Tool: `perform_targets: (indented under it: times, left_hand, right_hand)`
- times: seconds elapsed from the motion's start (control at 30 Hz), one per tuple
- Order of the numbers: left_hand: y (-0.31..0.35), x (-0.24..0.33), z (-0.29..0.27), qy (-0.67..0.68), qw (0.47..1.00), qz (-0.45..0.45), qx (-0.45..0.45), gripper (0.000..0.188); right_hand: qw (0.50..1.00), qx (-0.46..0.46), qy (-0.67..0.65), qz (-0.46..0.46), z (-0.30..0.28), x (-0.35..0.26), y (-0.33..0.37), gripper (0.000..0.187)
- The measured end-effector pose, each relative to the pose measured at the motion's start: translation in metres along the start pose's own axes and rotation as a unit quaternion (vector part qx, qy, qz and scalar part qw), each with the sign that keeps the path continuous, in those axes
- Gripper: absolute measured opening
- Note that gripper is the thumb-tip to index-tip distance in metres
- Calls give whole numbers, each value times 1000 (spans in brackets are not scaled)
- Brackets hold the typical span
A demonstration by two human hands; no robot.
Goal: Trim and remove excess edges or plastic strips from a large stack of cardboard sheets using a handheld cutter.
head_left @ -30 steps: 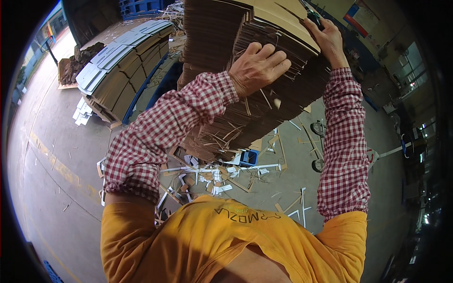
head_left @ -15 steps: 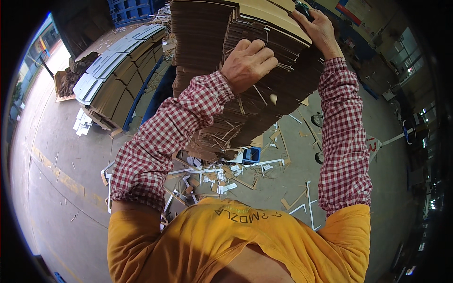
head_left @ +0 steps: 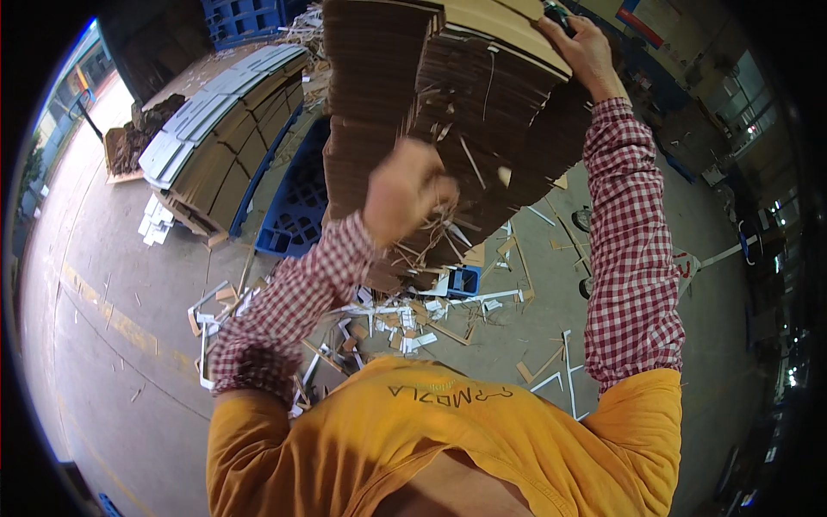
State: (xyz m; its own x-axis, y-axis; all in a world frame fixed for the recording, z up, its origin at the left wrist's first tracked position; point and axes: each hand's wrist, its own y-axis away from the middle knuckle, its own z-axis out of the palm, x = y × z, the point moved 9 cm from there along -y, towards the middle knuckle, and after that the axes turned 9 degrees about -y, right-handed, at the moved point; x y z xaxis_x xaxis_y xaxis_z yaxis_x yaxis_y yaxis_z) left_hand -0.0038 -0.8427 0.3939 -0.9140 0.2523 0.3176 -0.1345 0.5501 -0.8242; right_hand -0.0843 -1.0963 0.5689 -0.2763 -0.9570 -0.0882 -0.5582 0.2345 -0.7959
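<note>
A tall stack of brown cardboard sheets [head_left: 370, 77] stands in front of me, with pale sheets [head_left: 500, 30] on top. My left hand [head_left: 405, 191] is in front of the stack's near face, smeared by motion. Thin cardboard strips [head_left: 444, 233] show close beside its fingers; whether it grips any cannot be told. My right hand [head_left: 590, 56] is at the top right edge of the stack. Its fingers are closed around a dark, green-tinged tool [head_left: 558, 14], mostly hidden and cut by the upper edge. A thin strip [head_left: 491, 82] hangs from the stack's upper face.
Cardboard and white offcuts [head_left: 409, 323] litter the floor below the stack. A small blue bin [head_left: 463, 282] stands at its foot, and a blue plastic pallet [head_left: 297, 194] lies to its left. Farther left is a lower stack of white-topped cardboard [head_left: 228, 129]. A wheeled cart [head_left: 685, 271] is at right.
My left hand has moved down and left, away from the stack's upper face. My right hand stays at the top edge with the tool. More of the blue pallet now shows.
</note>
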Motion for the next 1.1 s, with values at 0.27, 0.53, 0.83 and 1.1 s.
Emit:
perform_targets:
  times: [0.27,0.53,0.83,1.1]
  left_hand:
    - [-48,-47,-5,-172,965,-103,168,26]
    - [-38,-34,-46,-112,986,-55,113,28]
    - [-36,-3,31,-202,972,117,-29,18]
    - [-23,-41,-26,-184,974,-123,35,39]
  right_hand:
    - [950,262,-166,-28,-62,-67,59,28]
    - [791,20,-516,328,-3,-116,215,27]
    - [774,-112,-483,394,33,-114,236,32]
    - [802,-178,-429,375,46,-127,218,33]
